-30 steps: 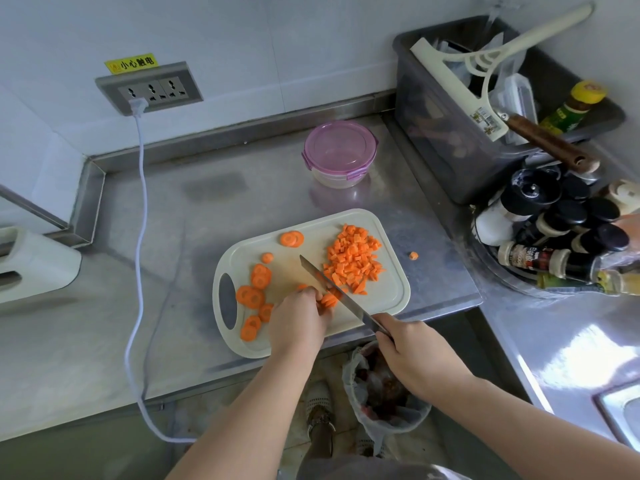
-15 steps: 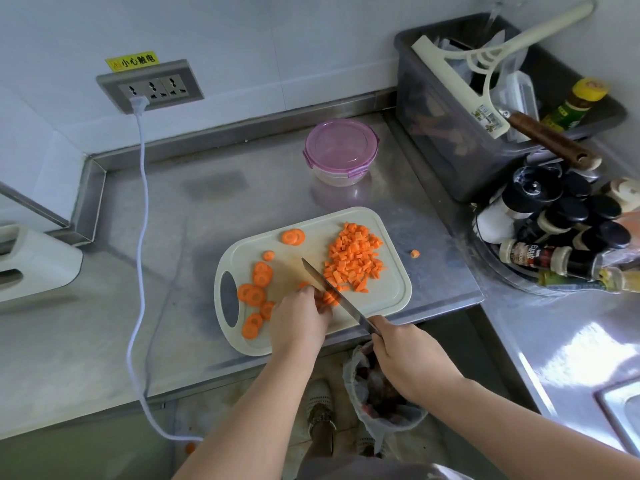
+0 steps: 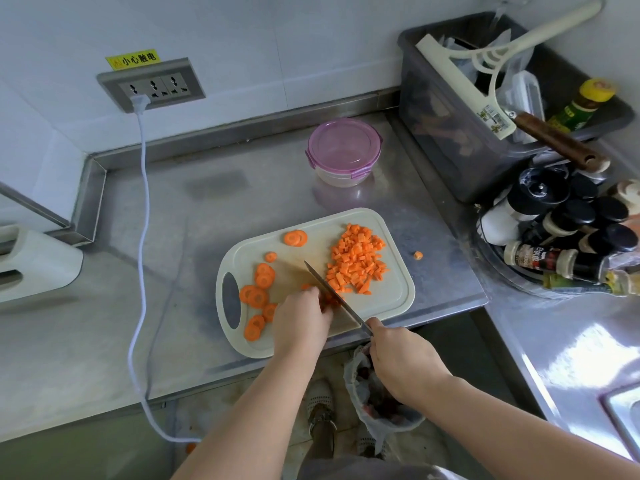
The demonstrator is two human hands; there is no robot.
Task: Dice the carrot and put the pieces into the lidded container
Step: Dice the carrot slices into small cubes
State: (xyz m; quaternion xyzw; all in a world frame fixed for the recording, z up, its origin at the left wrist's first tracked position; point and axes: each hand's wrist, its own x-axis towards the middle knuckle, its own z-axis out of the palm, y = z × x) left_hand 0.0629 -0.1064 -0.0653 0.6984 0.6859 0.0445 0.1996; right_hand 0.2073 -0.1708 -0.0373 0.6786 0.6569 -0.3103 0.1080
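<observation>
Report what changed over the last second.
Little. The right hand drew the knife slightly left at its heel, toward the left hand pinning the carrot being cut. Nothing was gripped or released. The diced pile, carrot slices, cutting board and lidded container stayed put.

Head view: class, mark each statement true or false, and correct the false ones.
1. The lidded container has its purple lid on. True.
2. The diced carrot is in the container. False: it is piled on the cutting board.
3. The right hand holds the knife. True.
4. All the carrot is diced. False: round carrot slices lie near the board's handle.
5. One stray carrot piece lies off the board, on the steel counter. True.
</observation>
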